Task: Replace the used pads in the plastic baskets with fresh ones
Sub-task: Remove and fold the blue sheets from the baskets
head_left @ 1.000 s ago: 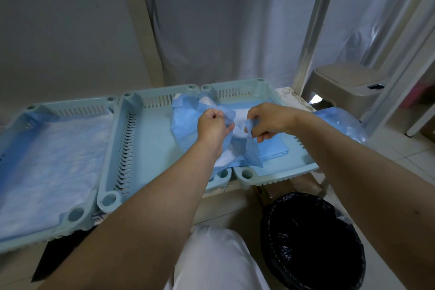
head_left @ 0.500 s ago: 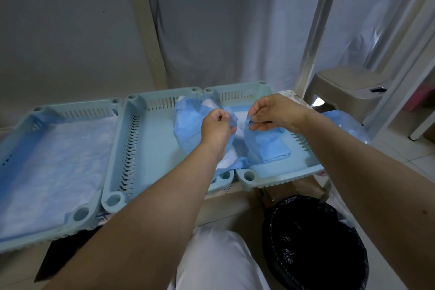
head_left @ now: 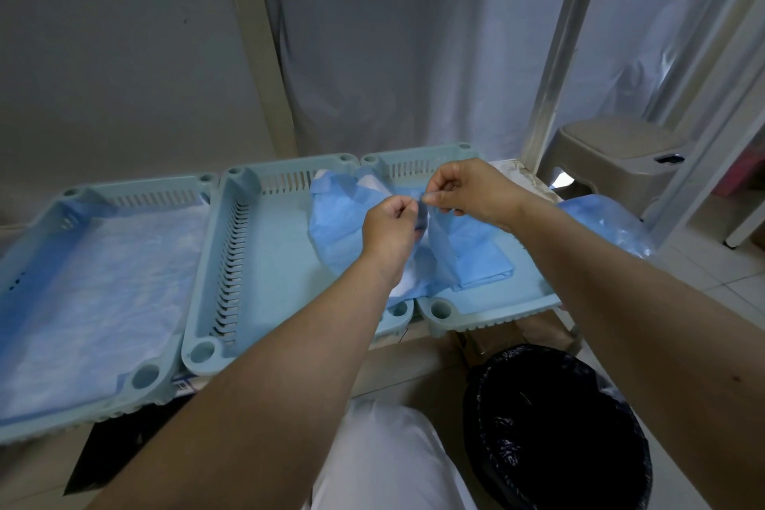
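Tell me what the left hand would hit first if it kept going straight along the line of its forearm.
Probably the blue pad it already pinches; behind that, the slotted back wall of the middle basket. The left hand points up and away, but depth is uncertain in this one view.

1. I see a black-lined bin on the floor at lower right, its mouth open toward me.
2. A beige plastic stool stands further back on the right, with a small dark object lying on its seat.
3. A pale curtain hangs along the back, with a metal post running up just right of it.
4. White floor tiles show at far right.
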Available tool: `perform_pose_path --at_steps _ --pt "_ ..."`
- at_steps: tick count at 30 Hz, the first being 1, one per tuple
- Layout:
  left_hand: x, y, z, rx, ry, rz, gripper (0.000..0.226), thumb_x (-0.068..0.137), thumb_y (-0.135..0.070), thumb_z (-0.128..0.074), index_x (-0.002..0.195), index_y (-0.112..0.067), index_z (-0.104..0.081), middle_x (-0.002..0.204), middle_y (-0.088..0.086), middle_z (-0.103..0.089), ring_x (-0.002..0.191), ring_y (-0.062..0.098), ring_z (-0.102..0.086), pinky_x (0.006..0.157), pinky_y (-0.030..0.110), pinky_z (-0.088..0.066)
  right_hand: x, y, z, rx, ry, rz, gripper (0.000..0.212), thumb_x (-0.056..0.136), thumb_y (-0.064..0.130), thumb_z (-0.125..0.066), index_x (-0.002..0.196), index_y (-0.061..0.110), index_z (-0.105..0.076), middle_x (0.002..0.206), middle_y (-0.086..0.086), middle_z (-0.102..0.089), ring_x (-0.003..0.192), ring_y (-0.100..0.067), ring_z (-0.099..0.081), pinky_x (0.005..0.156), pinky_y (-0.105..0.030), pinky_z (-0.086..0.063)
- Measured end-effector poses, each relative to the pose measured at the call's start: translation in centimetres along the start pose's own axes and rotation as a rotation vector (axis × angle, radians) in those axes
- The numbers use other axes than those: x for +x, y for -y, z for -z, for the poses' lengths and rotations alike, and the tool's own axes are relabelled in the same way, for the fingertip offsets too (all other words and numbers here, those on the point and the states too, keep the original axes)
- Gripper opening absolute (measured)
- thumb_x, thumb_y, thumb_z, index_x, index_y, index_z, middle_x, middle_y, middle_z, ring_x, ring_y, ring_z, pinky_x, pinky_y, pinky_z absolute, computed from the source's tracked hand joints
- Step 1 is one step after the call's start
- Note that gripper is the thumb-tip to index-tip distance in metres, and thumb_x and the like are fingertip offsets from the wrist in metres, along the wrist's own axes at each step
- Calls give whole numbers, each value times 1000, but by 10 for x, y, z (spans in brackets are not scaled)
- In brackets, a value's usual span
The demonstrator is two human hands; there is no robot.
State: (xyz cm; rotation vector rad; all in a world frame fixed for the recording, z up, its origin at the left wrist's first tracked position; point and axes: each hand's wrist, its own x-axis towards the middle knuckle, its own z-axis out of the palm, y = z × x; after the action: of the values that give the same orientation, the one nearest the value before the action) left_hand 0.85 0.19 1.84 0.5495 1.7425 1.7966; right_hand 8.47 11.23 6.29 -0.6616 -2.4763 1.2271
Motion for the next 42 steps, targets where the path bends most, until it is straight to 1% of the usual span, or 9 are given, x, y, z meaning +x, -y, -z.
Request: perform_pose_path --at_steps 6,10,15,21,27,32,36,39,42 --pt "-1 0 -1 61 29 -27 28 96 -6 -46 79 -16 -66 89 14 -67 83 25 -62 84 40 -55 3 0 -7 -3 -34 40 10 84 7 -69 82 11 -60 67 -2 -57 61 -9 -54 59 -14 -45" --pt "-2 0 2 131 39 -73 30 96 -6 -47 79 -21 -67 97 16 -69 97 32 -66 88 42 -55 4 -1 -6 -70 30 11 26 87 15 -68 112 13 -63 78 -6 -60 65 -8 -54 65 -21 -46" --pt "-1 -2 6 256 50 -148 29 94 -6 -49 77 -23 -65 90 12 -69 94 30 -66 90 44 -53 3 2 -1 44 10 13 7 83 7 -71 78 8 -65 68 1 -58 49 6 -50 47 -5 -37" --pt "-1 -7 14 671 -118 -188 21 89 -5 -50 73 -19 -49 73 -6 -53 77 18 -56 59 21 -39 16 1 -2 185 -167 -15 22 79 10 -75 65 16 -60 97 -5 -67 92 -13 -61 92 -29 -48" --pt "-4 6 45 1103 -193 156 28 86 -16 -56 113 -13 -53 119 9 -58 112 29 -55 83 34 -45 33 19 5 388 -381 -42 29 87 7 -66 65 17 -49 72 -1 -58 42 1 -50 44 -12 -40" --pt "0 12 83 854 -317 371 18 82 -15 -56 98 -7 -60 111 13 -62 103 33 -60 88 36 -51 51 26 11 765 -451 -80 29 96 2 -51 73 15 -39 75 -8 -54 53 -13 -67 56 -21 -56" --pt "15 -12 101 115 -425 461 16 84 -15 -57 99 -9 -54 93 9 -55 89 27 -55 81 36 -52 66 25 19 800 -578 -88 27 96 3 -50 73 13 -40 73 -8 -50 52 -13 -66 62 -23 -57" --pt "27 -38 112 -179 -430 472 9 90 -17 -51 97 -13 -49 84 4 -49 75 18 -54 56 26 -52 75 27 28 821 -684 -80 28 96 4 -50 71 13 -42 68 -6 -49 51 -10 -62 53 -18 -52" --pt "34 -55 120 -271 -435 392 15 94 -9 -41 82 -14 -48 55 2 -51 32 8 -45 34 11 -40 78 29 37 755 -755 -70 31 95 8 -51 66 15 -43 63 -4 -48 45 -3 -57 44 -15 -44"
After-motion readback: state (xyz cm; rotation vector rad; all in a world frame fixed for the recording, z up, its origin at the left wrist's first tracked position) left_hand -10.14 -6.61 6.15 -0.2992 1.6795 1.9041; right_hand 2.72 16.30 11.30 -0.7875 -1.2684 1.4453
